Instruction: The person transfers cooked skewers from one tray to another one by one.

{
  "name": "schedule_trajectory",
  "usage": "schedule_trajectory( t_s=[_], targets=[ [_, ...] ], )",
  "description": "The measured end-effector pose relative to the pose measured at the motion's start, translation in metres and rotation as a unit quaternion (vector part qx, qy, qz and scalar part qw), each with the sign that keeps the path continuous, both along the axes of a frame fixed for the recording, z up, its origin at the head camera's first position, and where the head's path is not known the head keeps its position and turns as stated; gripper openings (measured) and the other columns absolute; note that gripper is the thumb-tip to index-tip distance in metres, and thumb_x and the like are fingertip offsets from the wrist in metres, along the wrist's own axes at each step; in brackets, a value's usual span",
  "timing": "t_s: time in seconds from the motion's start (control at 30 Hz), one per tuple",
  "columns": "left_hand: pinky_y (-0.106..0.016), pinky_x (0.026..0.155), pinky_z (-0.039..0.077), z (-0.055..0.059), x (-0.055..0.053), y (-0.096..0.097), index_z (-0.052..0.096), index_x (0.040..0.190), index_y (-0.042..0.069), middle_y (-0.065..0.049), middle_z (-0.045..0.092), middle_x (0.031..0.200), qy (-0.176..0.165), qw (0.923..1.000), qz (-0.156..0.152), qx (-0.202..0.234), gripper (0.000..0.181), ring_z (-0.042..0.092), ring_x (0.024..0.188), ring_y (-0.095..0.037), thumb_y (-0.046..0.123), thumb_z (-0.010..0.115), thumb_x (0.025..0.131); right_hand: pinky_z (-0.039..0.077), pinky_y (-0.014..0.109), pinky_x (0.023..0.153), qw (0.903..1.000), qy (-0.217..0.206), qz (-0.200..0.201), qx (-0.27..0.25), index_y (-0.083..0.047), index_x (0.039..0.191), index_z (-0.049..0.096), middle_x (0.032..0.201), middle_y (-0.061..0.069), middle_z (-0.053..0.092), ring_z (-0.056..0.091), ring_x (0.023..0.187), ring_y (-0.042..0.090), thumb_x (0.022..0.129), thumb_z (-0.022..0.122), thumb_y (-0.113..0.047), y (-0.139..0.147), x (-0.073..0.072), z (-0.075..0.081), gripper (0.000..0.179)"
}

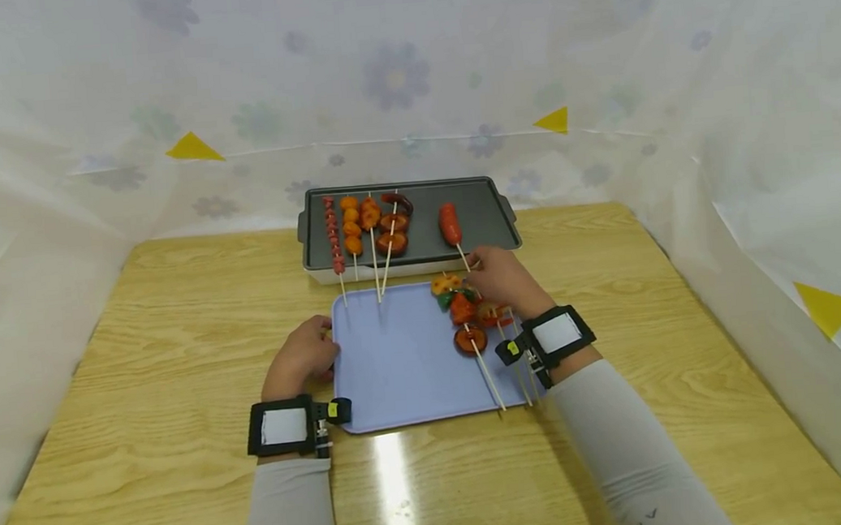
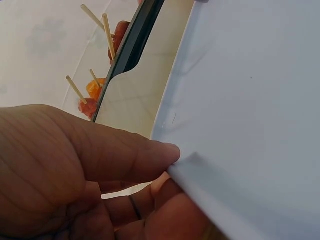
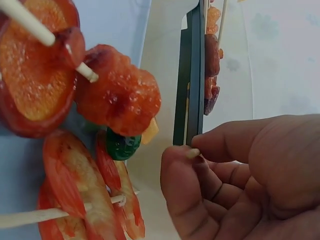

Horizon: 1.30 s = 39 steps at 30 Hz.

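Observation:
At the left edge of the lavender tray (image 1: 398,362), my left hand (image 1: 304,352) pinches the rim; in the left wrist view the thumb (image 2: 150,157) lies on top and curled fingers are below. My right hand (image 1: 502,277) pinches the wooden stick of a sausage skewer (image 1: 449,224) between thumb and forefinger. The sausage lies on the right part of a dark grill pan (image 1: 427,201), its stick reaching over the front edge. In the right wrist view only the stick's end (image 3: 192,153) shows between the fingertips.
Several skewers, among them orange balls (image 1: 351,227) and small red pieces (image 1: 333,234), lie on the pan's left side. On the tray's right side rest a mixed skewer (image 1: 470,340) and shrimp skewers (image 3: 80,185). A wooden table (image 1: 198,327) carries everything; patterned sheets hang around it.

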<state>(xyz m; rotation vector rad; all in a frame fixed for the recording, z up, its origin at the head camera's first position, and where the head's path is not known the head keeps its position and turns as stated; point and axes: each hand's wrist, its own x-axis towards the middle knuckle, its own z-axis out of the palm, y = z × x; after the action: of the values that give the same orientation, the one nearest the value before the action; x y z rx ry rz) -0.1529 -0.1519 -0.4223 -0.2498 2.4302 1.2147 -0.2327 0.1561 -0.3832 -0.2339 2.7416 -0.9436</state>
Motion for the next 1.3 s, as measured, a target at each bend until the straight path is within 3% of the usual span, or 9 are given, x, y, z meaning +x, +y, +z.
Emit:
schedule_trajectory(
  t_s=[0.2, 0.33, 0.53, 0.7, 1.03, 1.3],
  targets=[
    [-0.031, 0.060, 0.052, -0.002, 0.000, -0.001, 0.039, 0.145, -0.004, -0.016, 0.055, 0.094, 0.000, 1.0000, 0.004, -0.001, 0.053, 0.058, 0.072, -0.022, 0.003, 0.049, 0.094, 0.042, 0.031, 0.053, 0.9998, -0.016, -0.003, -0.007, 0.002, 0.108, 0.059, 0.082, 0.012, 0.058, 0.051, 0.059, 0.020, 0.096, 0.060, -0.010, -0.001, -0.003, 0.001, 0.017],
    [-0.030, 0.059, 0.052, -0.003, 0.000, -0.001, 0.039, 0.145, -0.004, -0.015, 0.054, 0.093, 0.003, 1.0000, 0.006, 0.002, 0.053, 0.058, 0.072, -0.022, 0.002, 0.049, 0.093, 0.040, 0.031, 0.053, 0.9998, -0.012, -0.002, 0.014, -0.001, 0.100, 0.057, 0.080, 0.011, 0.054, 0.049, 0.060, 0.020, 0.095, 0.061, -0.010, -0.002, -0.005, -0.001, 0.011],
    [-0.030, 0.059, 0.052, -0.002, -0.001, 0.001, 0.039, 0.145, -0.003, -0.014, 0.054, 0.092, 0.001, 0.9999, 0.008, 0.007, 0.053, 0.057, 0.071, -0.022, 0.002, 0.050, 0.093, 0.041, 0.032, 0.055, 0.9988, 0.008, 0.012, 0.046, -0.002, 0.094, 0.057, 0.081, 0.011, 0.054, 0.051, 0.064, 0.022, 0.093, 0.062, -0.008, 0.000, -0.008, -0.004, 0.008],
    [-0.030, 0.059, 0.052, -0.001, -0.001, 0.001, 0.039, 0.145, -0.005, -0.015, 0.054, 0.091, 0.005, 1.0000, 0.000, 0.002, 0.053, 0.058, 0.071, -0.021, 0.001, 0.049, 0.093, 0.038, 0.032, 0.055, 0.9983, 0.033, 0.021, 0.042, -0.003, 0.086, 0.053, 0.071, 0.007, 0.046, 0.048, 0.060, 0.022, 0.093, 0.062, -0.007, -0.001, -0.005, -0.006, 0.012],
    [-0.029, 0.057, 0.050, 0.000, 0.001, 0.000, 0.040, 0.144, -0.005, -0.015, 0.056, 0.090, 0.008, 0.9999, -0.006, -0.005, 0.052, 0.059, 0.065, -0.021, 0.002, 0.049, 0.094, 0.037, 0.030, 0.047, 0.9972, 0.064, 0.032, -0.024, -0.004, 0.092, 0.049, 0.066, 0.007, 0.045, 0.048, 0.053, 0.021, 0.097, 0.055, -0.005, -0.008, 0.027, -0.004, 0.008],
    [-0.029, 0.056, 0.051, -0.001, 0.001, 0.001, 0.040, 0.144, -0.005, -0.016, 0.057, 0.092, 0.009, 0.9999, -0.004, -0.006, 0.052, 0.060, 0.065, -0.021, 0.001, 0.049, 0.093, 0.035, 0.029, 0.046, 0.9963, 0.062, 0.055, -0.024, -0.006, 0.091, 0.051, 0.063, 0.004, 0.047, 0.048, 0.051, 0.017, 0.095, 0.055, -0.004, -0.012, 0.063, -0.003, 0.006]
  ],
)
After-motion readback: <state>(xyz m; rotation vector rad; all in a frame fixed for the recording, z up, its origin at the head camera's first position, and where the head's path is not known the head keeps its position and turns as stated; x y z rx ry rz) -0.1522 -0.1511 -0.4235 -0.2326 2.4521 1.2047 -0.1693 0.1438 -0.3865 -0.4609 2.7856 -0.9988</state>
